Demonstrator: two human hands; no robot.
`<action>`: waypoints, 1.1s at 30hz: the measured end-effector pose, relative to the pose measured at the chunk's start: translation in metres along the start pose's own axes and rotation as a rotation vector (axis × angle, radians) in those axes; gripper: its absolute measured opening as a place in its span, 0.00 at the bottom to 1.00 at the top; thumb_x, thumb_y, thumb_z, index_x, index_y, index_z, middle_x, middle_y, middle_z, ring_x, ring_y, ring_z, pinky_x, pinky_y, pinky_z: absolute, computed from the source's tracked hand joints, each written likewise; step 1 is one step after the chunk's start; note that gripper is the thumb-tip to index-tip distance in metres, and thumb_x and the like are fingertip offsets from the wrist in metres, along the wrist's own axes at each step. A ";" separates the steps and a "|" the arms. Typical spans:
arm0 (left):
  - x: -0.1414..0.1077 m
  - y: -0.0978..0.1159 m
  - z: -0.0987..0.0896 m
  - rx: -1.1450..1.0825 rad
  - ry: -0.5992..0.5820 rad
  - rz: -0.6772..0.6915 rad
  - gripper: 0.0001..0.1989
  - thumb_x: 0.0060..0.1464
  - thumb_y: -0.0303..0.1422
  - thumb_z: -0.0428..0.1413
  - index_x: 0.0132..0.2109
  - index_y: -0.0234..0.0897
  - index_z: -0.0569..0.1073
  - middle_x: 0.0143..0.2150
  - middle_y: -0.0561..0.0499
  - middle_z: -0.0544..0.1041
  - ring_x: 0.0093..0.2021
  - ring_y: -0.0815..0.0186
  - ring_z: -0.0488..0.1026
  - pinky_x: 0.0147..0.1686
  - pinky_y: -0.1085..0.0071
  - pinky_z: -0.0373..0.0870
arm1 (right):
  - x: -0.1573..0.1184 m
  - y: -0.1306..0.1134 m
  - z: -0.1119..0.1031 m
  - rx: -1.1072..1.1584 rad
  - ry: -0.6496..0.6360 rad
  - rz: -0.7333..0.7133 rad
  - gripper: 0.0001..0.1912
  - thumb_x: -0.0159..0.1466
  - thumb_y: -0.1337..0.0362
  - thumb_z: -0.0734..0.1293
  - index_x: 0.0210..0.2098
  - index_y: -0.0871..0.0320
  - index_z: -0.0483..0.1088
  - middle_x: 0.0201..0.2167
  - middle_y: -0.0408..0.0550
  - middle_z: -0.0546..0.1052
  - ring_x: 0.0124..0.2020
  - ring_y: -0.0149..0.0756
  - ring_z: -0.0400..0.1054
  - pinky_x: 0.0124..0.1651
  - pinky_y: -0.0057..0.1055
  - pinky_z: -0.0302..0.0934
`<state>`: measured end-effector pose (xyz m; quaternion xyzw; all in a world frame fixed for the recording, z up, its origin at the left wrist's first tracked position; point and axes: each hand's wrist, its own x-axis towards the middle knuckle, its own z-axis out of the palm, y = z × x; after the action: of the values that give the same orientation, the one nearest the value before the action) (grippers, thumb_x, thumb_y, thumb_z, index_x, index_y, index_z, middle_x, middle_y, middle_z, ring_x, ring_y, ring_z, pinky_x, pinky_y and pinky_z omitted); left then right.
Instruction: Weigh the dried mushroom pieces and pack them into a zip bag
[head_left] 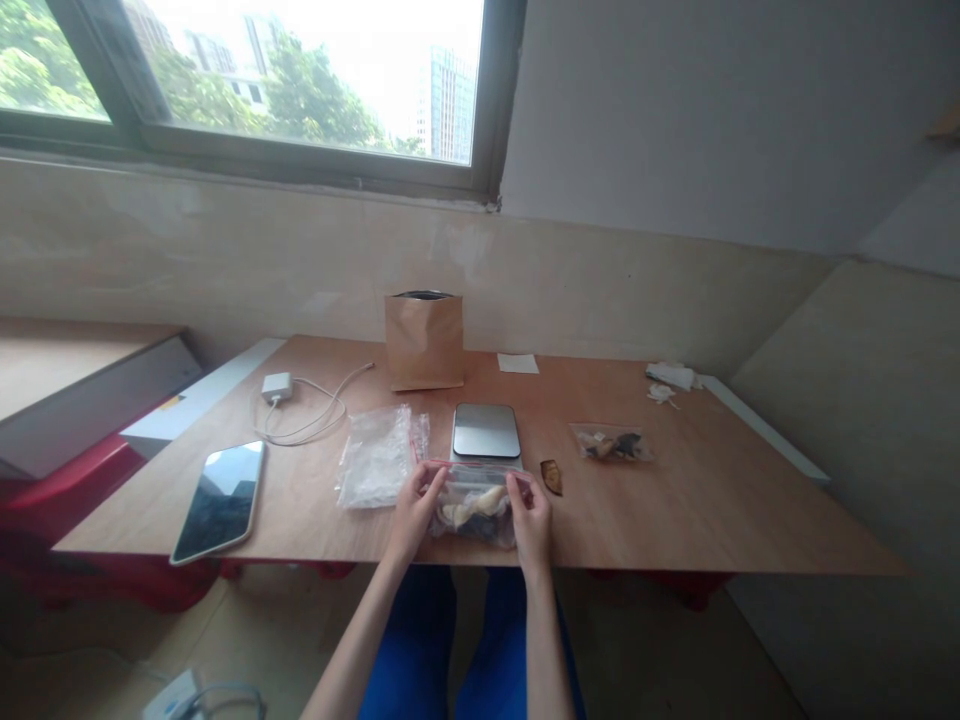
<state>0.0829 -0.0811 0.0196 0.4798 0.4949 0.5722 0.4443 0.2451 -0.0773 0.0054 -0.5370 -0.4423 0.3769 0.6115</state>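
A clear zip bag [477, 515] with pale and dark dried pieces inside is at the table's front edge, its red-lined top stretched between my hands. My left hand [419, 503] pinches the top left corner, and my right hand [530, 507] pinches the top right corner. Just beyond the bag lies a kitchen scale [486, 431] with a silver plate, its near part hidden by the bag. Clear bags with red seals [375, 455] lie flat to the left of the scale. A brown flat slice [551, 477] rests right of my right hand.
Behind the scale stands an open brown paper pouch [424, 343]. A filled clear bag [611, 443] lies to the right. At the left are a tablet [220, 501] and a white charger [277, 387] with its cable. White paper [517, 363] and crumpled plastic [673, 376] lie along the back.
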 end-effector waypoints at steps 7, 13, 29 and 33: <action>-0.001 0.001 -0.001 -0.031 0.017 -0.071 0.16 0.49 0.43 0.54 0.36 0.34 0.72 0.32 0.49 0.75 0.32 0.67 0.70 0.29 0.75 0.65 | 0.000 -0.004 0.000 0.010 -0.048 -0.017 0.16 0.56 0.54 0.65 0.34 0.61 0.73 0.34 0.51 0.77 0.37 0.39 0.71 0.41 0.32 0.64; -0.001 0.002 -0.003 0.021 0.054 -0.060 0.15 0.47 0.44 0.55 0.33 0.34 0.71 0.30 0.51 0.74 0.29 0.68 0.70 0.26 0.76 0.64 | -0.001 0.000 0.000 0.019 -0.040 -0.034 0.14 0.55 0.55 0.66 0.33 0.60 0.74 0.32 0.50 0.77 0.34 0.38 0.71 0.39 0.32 0.64; 0.003 0.003 -0.001 0.049 -0.064 -0.032 0.17 0.46 0.41 0.57 0.41 0.35 0.74 0.39 0.46 0.77 0.39 0.61 0.73 0.39 0.69 0.68 | -0.004 0.000 -0.003 0.103 -0.043 0.010 0.16 0.56 0.53 0.66 0.34 0.61 0.71 0.31 0.49 0.77 0.34 0.38 0.71 0.37 0.31 0.64; 0.002 0.002 -0.002 0.085 -0.036 -0.049 0.14 0.45 0.42 0.58 0.33 0.35 0.77 0.37 0.45 0.78 0.39 0.61 0.73 0.37 0.71 0.69 | -0.005 -0.004 -0.003 0.084 -0.108 -0.013 0.15 0.55 0.55 0.67 0.35 0.60 0.72 0.33 0.49 0.76 0.35 0.37 0.70 0.40 0.32 0.64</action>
<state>0.0805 -0.0800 0.0214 0.4962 0.5223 0.5311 0.4461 0.2463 -0.0830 0.0086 -0.4871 -0.4617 0.4196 0.6112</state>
